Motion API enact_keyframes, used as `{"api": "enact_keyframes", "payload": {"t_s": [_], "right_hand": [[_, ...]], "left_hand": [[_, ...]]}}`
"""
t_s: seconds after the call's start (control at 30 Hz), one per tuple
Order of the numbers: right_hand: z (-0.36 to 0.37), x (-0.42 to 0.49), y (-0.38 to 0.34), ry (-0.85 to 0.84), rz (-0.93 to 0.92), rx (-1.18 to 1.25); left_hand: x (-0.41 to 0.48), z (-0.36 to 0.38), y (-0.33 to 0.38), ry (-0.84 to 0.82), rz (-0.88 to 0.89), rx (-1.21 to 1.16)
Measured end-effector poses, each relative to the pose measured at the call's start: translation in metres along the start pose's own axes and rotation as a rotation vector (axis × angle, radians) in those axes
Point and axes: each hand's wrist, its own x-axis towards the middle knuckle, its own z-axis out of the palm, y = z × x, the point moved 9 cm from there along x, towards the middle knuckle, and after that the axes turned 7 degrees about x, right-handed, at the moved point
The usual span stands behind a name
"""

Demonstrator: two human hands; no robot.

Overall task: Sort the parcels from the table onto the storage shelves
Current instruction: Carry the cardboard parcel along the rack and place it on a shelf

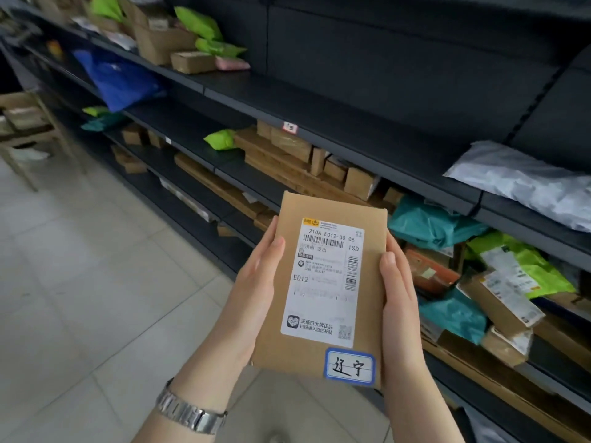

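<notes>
A flat brown cardboard parcel (367, 282) is held face up in front of me, with a white shipping label and a small blue-framed handwritten sticker at its lower end. My left hand (256, 282) grips its left edge, and a metal watch sits on that wrist. My right hand (399, 302) grips the right edge, thumb on top. The dark storage shelves (319, 123) run along the right, from far left to near right.
Shelves carry brown boxes (287, 145), green bags (198, 24), a blue bag (121, 81), teal bags (428, 222) and a grey bag (527, 180). The middle stretch of the upper shelf is bare. Pale floor tiles (80, 266) lie to the left; a wooden stand (28, 129) is far left.
</notes>
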Motion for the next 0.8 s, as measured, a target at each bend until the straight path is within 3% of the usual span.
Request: {"api": "enact_keyframes", "payload": {"t_s": [0.2, 0.43, 0.8], "right_hand": [[0.055, 0.072, 0.022, -0.073, 0.029, 0.027], [0.148, 0.147, 0.042, -0.199, 0.073, 0.046], [0.256, 0.211, 0.089, -0.304, 0.141, 0.084]], "left_hand": [[0.069, -0.044, 0.014, 0.046, 0.038, -0.010], [0.133, -0.125, 0.032, 0.234, -0.005, -0.047], [0.199, -0.223, 0.033, 0.327, -0.093, -0.087]]}}
